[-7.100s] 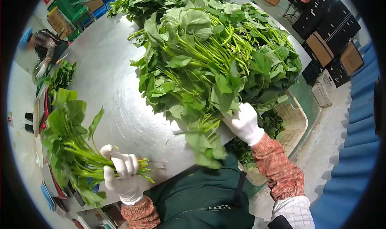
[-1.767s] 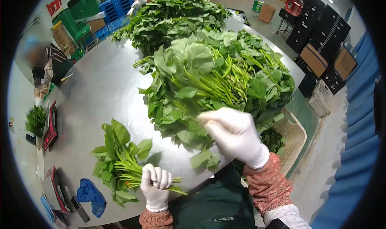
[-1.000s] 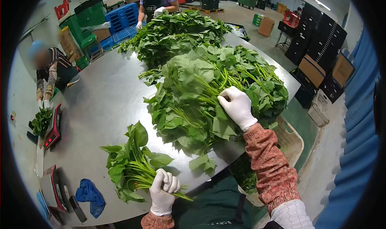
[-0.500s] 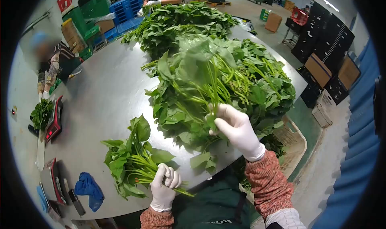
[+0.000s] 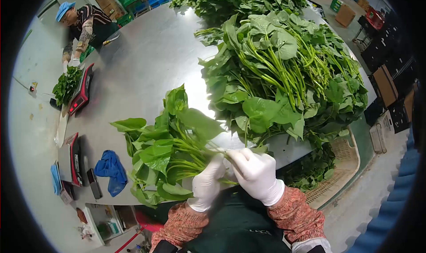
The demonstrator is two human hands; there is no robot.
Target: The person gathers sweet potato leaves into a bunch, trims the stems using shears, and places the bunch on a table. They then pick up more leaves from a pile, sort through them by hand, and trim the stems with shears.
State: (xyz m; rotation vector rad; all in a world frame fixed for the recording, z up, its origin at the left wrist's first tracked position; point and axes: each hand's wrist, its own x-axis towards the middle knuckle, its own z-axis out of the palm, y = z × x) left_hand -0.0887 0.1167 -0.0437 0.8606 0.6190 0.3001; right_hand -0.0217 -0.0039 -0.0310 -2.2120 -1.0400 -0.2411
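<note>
My gloved left hand (image 5: 205,183) is curled around the pale-green stems of a loose, leafy green bunch (image 5: 157,153), left of the frame's lower centre. Its long axis runs crosswise, leaves leftward, stem ends toward my gloved right hand (image 5: 258,175), the nearer one to those ends. My right fingertips pinch together there; I cannot tell what is between them.

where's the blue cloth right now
In the head view, the blue cloth lies at the lower left on the metal table, just right of a small dark object and left of the leafy bunch.
</note>
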